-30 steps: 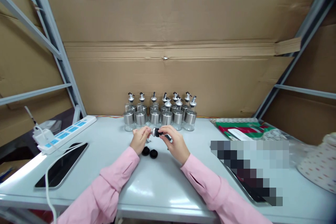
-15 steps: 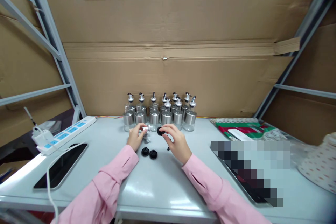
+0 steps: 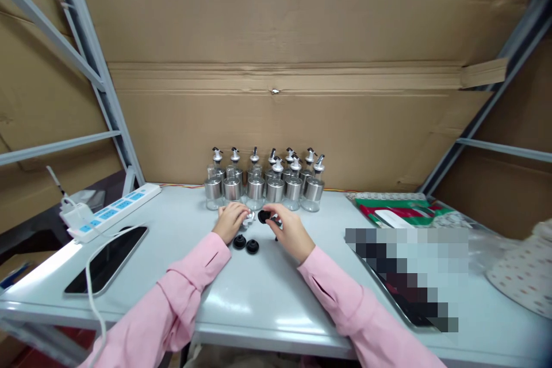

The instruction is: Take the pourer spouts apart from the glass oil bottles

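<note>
My right hand point(image 3: 290, 230) pinches a round black cap point(image 3: 264, 216) between thumb and fingers, just above the table. Beside it on the left, my left hand point(image 3: 232, 222) is curled down with its fingers together at some small white and silver pourer tops point(image 3: 249, 219). Its fingertips are partly hidden, so what they grip is unclear. Two black caps point(image 3: 245, 244) lie on the table just below the hands. A small dark piece point(image 3: 276, 238) shows under my right hand. Behind stand several glass bottles point(image 3: 275, 190) with steel bands, most topped with silver pourers.
A white power strip point(image 3: 123, 213) with a plugged-in charger lies at the left, near a black phone point(image 3: 107, 261) and its white cable. On the right are a green and red package point(image 3: 397, 211), a dark device point(image 3: 397, 293) partly blurred out, and a dotted cloth point(image 3: 524, 270). Cardboard point(image 3: 276, 29) walls the back.
My left hand has lowered toward the table, and the white piece at its fingertips is less visible. My right hand keeps the black cap. The view has shifted slightly.
</note>
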### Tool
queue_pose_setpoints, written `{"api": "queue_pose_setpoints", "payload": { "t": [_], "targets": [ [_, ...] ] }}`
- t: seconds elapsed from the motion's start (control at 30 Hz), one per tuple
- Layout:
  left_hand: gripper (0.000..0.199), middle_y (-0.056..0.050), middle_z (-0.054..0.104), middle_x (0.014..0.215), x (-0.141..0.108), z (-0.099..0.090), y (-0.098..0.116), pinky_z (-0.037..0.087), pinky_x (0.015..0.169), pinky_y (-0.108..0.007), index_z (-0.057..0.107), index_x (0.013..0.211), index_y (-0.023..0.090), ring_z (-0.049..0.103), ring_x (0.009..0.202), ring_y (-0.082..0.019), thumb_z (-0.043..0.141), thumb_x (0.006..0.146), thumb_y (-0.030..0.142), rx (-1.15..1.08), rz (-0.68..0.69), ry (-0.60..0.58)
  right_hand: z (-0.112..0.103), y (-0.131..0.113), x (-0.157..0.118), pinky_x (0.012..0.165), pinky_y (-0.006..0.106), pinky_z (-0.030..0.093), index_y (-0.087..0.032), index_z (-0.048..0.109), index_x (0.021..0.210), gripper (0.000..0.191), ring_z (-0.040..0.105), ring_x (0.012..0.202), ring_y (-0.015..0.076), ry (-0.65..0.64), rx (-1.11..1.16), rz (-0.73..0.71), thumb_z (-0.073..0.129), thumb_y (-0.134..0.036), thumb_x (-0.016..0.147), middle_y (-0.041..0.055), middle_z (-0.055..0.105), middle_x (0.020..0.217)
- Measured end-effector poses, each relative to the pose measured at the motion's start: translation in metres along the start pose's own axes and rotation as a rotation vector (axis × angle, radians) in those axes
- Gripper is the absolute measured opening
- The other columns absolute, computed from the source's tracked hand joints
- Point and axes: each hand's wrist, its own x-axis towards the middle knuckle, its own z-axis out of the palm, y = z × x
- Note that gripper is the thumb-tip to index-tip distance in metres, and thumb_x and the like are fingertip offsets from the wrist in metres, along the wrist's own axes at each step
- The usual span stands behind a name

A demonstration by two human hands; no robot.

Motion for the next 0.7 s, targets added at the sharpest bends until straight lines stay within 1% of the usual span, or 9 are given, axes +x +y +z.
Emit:
{"api": "queue_pose_setpoints", "payload": {
  "t": [0.1,0.2,0.27,0.33,0.43,0.53,0.63,0.7],
  "targets": [
    [0.022,-0.003,0.063,0.108,0.000,0.000,-0.001,0.027,0.091,-0.041,0.061,0.095,0.021,0.048,0.110,-0.020,0.039,0.092,0.026,0.010,-0.017,-0.003,0.000,0.002,-0.001,0.078,0.033,0.049,-0.016,0.058,0.096,0.023,0.059,0.085,0.0173,-0.097,-0.022,0.016,0.050,-0.005,0.078,0.0075,0.063,0.091],
    [0.016,-0.003,0.061,0.112,-0.001,0.000,-0.001,0.028,0.091,-0.042,0.060,0.096,0.021,0.046,0.112,-0.022,0.049,0.088,0.030,0.029,-0.007,-0.011,0.003,0.004,-0.002,0.082,0.035,0.048,-0.015,0.061,0.093,0.024,0.059,0.087,0.0181,-0.218,-0.062,0.005,0.053,-0.002,0.076,0.0075,0.064,0.090],
    [0.017,-0.004,0.060,0.113,-0.002,0.001,-0.002,0.029,0.092,-0.042,0.060,0.097,0.021,0.046,0.113,-0.023,0.055,0.085,0.032,0.044,0.006,-0.017,0.006,0.004,-0.002,0.084,0.035,0.047,-0.016,0.063,0.093,0.026,0.059,0.089,0.0186,-0.273,-0.082,0.010,0.053,0.000,0.075,0.0074,0.064,0.091],
    [0.018,-0.005,0.059,0.114,-0.002,0.003,-0.003,0.029,0.092,-0.042,0.059,0.099,0.021,0.045,0.114,-0.023,0.056,0.084,0.031,0.054,0.016,-0.023,0.011,0.005,-0.003,0.085,0.035,0.047,-0.016,0.064,0.094,0.030,0.059,0.091,0.0187,-0.304,-0.086,0.031,0.050,0.003,0.075,0.0079,0.064,0.093],
    [0.017,-0.005,0.058,0.116,-0.003,0.005,-0.005,0.031,0.093,-0.042,0.060,0.099,0.021,0.045,0.115,-0.023,0.055,0.084,0.029,0.059,0.038,-0.027,0.016,0.004,-0.004,0.087,0.034,0.047,-0.014,0.063,0.102,0.035,0.060,0.093,0.0183,-0.359,-0.063,0.063,0.047,0.003,0.076,0.0110,0.064,0.101],
    [0.019,-0.005,0.057,0.116,-0.003,0.006,-0.007,0.031,0.093,-0.041,0.059,0.101,0.021,0.045,0.115,-0.023,0.054,0.085,0.029,0.054,0.061,-0.020,0.017,0.001,-0.006,0.091,0.036,0.045,-0.011,0.060,0.109,0.035,0.059,0.100,0.0203,-0.414,-0.055,0.065,0.049,-0.001,0.077,0.0140,0.062,0.109],
    [0.021,-0.006,0.056,0.117,-0.002,0.007,-0.009,0.032,0.093,-0.041,0.057,0.104,0.021,0.045,0.116,-0.023,0.052,0.086,0.029,0.039,0.074,-0.024,0.015,-0.004,-0.006,0.093,0.040,0.042,-0.010,0.059,0.112,0.034,0.056,0.104,0.0236,-0.453,-0.087,0.065,0.052,-0.006,0.079,0.0155,0.063,0.111],
    [0.021,-0.006,0.056,0.118,-0.002,0.007,-0.010,0.032,0.094,-0.041,0.057,0.105,0.021,0.045,0.116,-0.022,0.051,0.086,0.028,0.035,0.079,-0.030,0.013,-0.006,-0.006,0.093,0.041,0.042,-0.010,0.058,0.114,0.034,0.057,0.103,0.0238,-0.465,-0.085,0.074,0.052,-0.008,0.080,0.0157,0.063,0.112]
  ]
}}
